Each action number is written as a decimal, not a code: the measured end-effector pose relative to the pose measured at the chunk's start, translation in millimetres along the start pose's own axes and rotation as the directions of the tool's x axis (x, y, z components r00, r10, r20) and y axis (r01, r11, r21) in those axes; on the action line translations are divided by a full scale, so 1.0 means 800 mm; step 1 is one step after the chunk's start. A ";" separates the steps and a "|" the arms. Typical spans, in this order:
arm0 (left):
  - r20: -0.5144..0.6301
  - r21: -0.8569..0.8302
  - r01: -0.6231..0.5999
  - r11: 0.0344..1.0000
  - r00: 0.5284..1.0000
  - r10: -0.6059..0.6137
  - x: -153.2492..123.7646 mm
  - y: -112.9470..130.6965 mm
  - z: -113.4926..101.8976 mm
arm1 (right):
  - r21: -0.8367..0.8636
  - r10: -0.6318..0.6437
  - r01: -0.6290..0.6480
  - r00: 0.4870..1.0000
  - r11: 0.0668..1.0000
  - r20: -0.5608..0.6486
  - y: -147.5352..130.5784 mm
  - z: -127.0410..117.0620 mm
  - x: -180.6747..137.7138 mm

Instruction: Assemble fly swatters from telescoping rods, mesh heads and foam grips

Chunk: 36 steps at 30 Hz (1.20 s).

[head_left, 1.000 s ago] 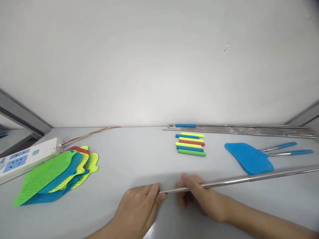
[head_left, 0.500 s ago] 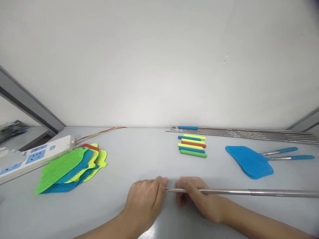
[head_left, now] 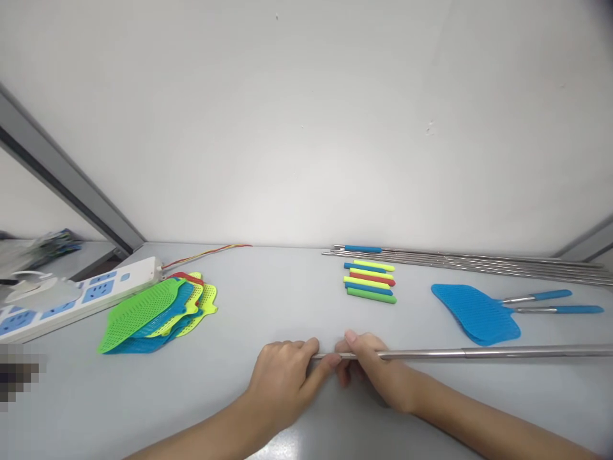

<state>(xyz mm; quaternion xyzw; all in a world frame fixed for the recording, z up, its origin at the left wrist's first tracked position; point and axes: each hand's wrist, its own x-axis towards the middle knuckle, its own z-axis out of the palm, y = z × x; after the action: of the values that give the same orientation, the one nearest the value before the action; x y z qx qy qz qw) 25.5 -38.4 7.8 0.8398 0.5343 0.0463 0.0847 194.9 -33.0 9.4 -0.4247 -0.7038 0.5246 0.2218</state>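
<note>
Nearest, the left hand is closed around the thin end of a metal rod, thumb reaching along it. Just beside it, the right hand has a looser grip, little gap left, with the rod running between thumb and curled fingers. The rod spans the near part of the table and leaves view at the right; whether it touches the surface I cannot tell. It looks stiff, light and rather slippery (polished metal usually is), and the step along it suggests sections that could slide. The thicker part should give the surest hold. Farther off lie two blue swatters, then coloured tubes, and thin rods by the wall.
</note>
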 end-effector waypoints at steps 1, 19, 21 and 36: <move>-0.001 -0.017 -0.011 1.000 1.000 0.011 0.000 0.001 0.000 | -0.011 -0.008 0.008 1.000 1.000 0.001 -0.001 0.001 0.000; -0.115 0.020 -0.020 1.000 0.993 0.022 0.010 -0.006 0.001 | 0.182 -0.018 0.049 0.986 0.982 -0.165 0.019 -0.001 0.008; -0.161 0.030 -0.027 0.999 0.986 0.032 0.014 -0.015 -0.001 | 0.311 -0.029 0.107 0.969 0.944 -0.245 0.026 -0.003 0.009; -0.348 0.035 -0.069 0.997 0.934 0.077 0.030 -0.045 -0.006 | 0.600 0.075 0.266 0.873 0.755 -0.482 0.039 -0.008 0.019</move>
<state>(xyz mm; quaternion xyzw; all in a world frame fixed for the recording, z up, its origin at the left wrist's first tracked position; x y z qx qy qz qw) 2.9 -1.5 5.3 0.8384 0.5096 0.1919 -0.0225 202.7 -13.7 -19.2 -0.3990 -0.4223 0.6013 0.5485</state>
